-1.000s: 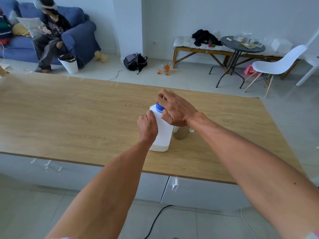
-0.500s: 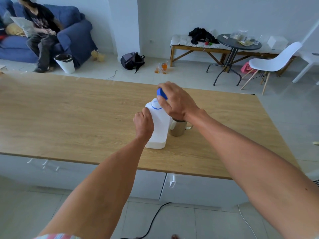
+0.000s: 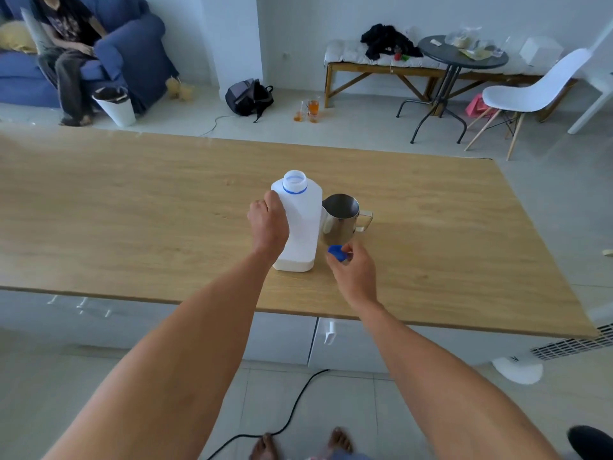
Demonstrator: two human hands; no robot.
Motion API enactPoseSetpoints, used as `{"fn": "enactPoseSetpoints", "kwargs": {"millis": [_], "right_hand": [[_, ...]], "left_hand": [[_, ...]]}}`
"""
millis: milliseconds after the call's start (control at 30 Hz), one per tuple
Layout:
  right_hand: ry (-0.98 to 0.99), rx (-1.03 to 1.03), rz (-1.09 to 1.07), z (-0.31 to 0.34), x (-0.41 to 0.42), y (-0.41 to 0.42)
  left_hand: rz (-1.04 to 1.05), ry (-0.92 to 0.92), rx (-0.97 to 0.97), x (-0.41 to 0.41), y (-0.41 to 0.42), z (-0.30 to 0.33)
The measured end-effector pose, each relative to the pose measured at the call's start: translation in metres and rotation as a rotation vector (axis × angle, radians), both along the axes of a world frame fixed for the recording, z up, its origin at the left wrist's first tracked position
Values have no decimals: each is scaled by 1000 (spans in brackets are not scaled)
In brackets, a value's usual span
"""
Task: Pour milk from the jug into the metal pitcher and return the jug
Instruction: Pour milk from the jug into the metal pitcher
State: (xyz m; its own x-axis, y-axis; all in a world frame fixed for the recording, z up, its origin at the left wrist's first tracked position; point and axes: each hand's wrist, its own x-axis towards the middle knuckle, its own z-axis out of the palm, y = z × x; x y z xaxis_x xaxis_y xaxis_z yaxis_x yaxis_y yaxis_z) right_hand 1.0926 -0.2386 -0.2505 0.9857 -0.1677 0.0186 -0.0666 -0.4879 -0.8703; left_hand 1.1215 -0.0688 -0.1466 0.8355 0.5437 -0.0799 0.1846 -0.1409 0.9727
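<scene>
A white plastic milk jug (image 3: 303, 224) stands upright on the wooden counter (image 3: 132, 210), its mouth uncovered, with a blue ring round the neck. My left hand (image 3: 268, 224) grips the jug's left side. Just right of the jug, touching or nearly so, stands the empty metal pitcher (image 3: 341, 219), handle pointing right. My right hand (image 3: 353, 270) is low over the counter in front of the pitcher and pinches the jug's blue cap (image 3: 336, 253) in its fingertips.
The counter's near edge (image 3: 365, 318) runs just behind my forearms, with white drawers below. A black cable (image 3: 292, 413) lies on the floor by my feet. Beyond the counter are a sofa with a seated person, a backpack, a bench, a round table and a white chair.
My right hand has lifted the blue cap off the jug and carried it down to the right, in front of the pitcher. The jug's mouth now shows. My left hand stays on the jug.
</scene>
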Motion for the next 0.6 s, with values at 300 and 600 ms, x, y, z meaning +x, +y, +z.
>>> {"fn": "enactPoseSetpoints", "kwargs": {"millis": [300,600], "right_hand": [[57,-318,7,-36,-1,6],[-134,-95,-113,18,33,-8]], "left_hand": [[5,-12,-26,0,2,0],[8,-34,-56,-5,1,2]]}}
